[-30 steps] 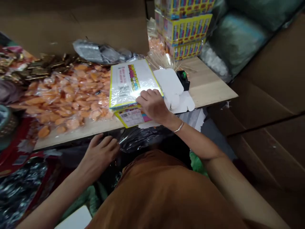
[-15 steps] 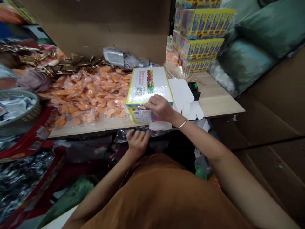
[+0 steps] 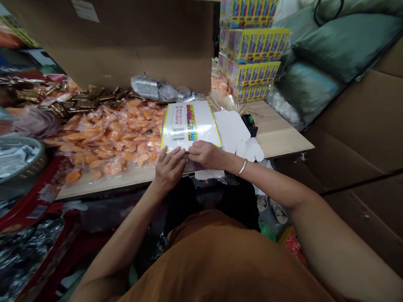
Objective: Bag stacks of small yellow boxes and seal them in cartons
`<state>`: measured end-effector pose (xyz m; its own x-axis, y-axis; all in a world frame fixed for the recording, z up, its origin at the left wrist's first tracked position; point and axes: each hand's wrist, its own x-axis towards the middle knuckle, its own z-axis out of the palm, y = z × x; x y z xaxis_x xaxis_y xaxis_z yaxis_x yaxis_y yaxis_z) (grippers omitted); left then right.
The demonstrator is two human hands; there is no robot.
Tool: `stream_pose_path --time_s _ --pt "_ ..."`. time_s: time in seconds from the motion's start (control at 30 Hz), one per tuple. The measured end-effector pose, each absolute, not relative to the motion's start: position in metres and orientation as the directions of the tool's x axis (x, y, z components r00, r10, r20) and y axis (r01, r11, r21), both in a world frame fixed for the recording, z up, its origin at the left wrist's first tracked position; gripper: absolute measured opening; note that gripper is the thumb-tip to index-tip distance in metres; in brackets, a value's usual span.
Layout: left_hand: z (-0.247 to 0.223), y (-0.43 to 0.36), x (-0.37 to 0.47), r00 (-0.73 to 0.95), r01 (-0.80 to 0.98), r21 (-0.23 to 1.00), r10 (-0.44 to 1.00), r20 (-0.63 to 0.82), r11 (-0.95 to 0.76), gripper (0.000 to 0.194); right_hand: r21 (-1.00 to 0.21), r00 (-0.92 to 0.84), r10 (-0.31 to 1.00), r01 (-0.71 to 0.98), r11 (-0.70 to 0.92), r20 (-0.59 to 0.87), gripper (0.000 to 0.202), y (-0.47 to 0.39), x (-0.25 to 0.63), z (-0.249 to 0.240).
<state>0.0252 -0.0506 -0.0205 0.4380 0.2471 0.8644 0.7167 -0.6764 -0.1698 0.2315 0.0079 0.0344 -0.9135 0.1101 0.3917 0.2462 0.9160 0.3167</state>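
A printed cardboard box [image 3: 178, 121] with yellow edges, coloured lettering and a barcode on its white top lies on the table in front of me. My left hand [image 3: 170, 167] rests at the box's front left edge, fingers stretched out and touching it. Close beside it, my right hand [image 3: 208, 155] has its fingers curled in a pinch at the middle of the same front edge. Both hands hide most of the box's front side. A white cardboard flap [image 3: 209, 174] shows below my right hand.
Wrapped orange pieces [image 3: 116, 130] are heaped left of the box. Unfolded white card [image 3: 231, 128] and a black tape dispenser [image 3: 250, 125] lie to its right. Packed yellow boxes [image 3: 256, 46] are stacked behind. A basket [image 3: 23, 161] stands at the left.
My left hand has come up from below the table edge onto the box's front edge. My right hand stays at the box's front edge. The view has shifted slightly.
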Motion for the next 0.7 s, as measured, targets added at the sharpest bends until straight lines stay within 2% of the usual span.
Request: stream_pose_path --time_s 0.23,0.3,0.4,0.43,0.57,0.7 --pt "-0.014 -0.046 0.019 0.465 0.701 -0.154 0.282 0.839 -0.696 0.009 0.19 -0.91 0.212 0.293 0.937 0.356 0.025 -0.013 0.241 0.052" --pt "-0.013 -0.046 0.02 0.459 0.709 -0.127 0.318 0.83 -0.694 0.009 0.171 -0.874 0.296 0.383 0.908 0.386 0.03 -0.021 0.239 0.048" --pt "-0.009 -0.046 0.022 0.457 0.715 -0.129 0.32 0.83 -0.687 0.009 0.19 -0.799 0.41 0.529 0.827 0.44 0.021 -0.026 0.233 0.036" --pt "-0.006 -0.047 0.023 0.458 0.714 -0.139 0.307 0.834 -0.686 0.008 0.194 -0.776 0.431 0.562 0.804 0.461 0.024 -0.026 0.231 0.032" --pt "0.003 -0.047 0.027 0.451 0.687 -0.152 0.253 0.856 -0.71 0.007 0.178 -0.721 0.448 0.61 0.772 0.529 0.029 -0.024 0.228 0.024" --pt "0.008 -0.046 0.027 0.431 0.683 -0.069 0.325 0.842 -0.728 0.013 0.067 -0.673 0.502 0.63 0.773 0.543 0.022 -0.021 0.228 0.029"
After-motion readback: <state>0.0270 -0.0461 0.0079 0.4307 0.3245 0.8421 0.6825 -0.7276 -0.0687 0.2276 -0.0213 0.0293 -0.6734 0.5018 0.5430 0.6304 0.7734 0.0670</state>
